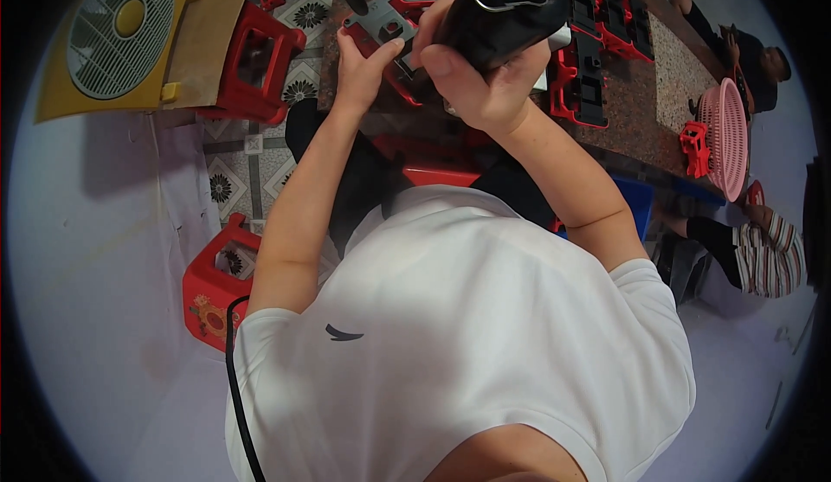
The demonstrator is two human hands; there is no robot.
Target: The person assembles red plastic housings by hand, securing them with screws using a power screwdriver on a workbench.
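My right hand (pixel 485 84) is wrapped round a black electric screwdriver (pixel 506 19), a thick cylinder with a metal wire loop at its end. Its tip is hidden behind the body and my fingers. Left of it, my left hand (pixel 359 75) grips a red and grey plastic housing (pixel 385 28) at the near edge of the table, with the thumb laid across its top. The fingers under that part are hidden.
More red and black housings (pixel 582 80) stand in rows on the brown speckled table (pixel 628 127). At its right end are a pink basket (pixel 727 140) and a red part (pixel 694 149). A yellow fan (pixel 121 28) and red stools (pixel 251 62) stand left. Two other people are at right.
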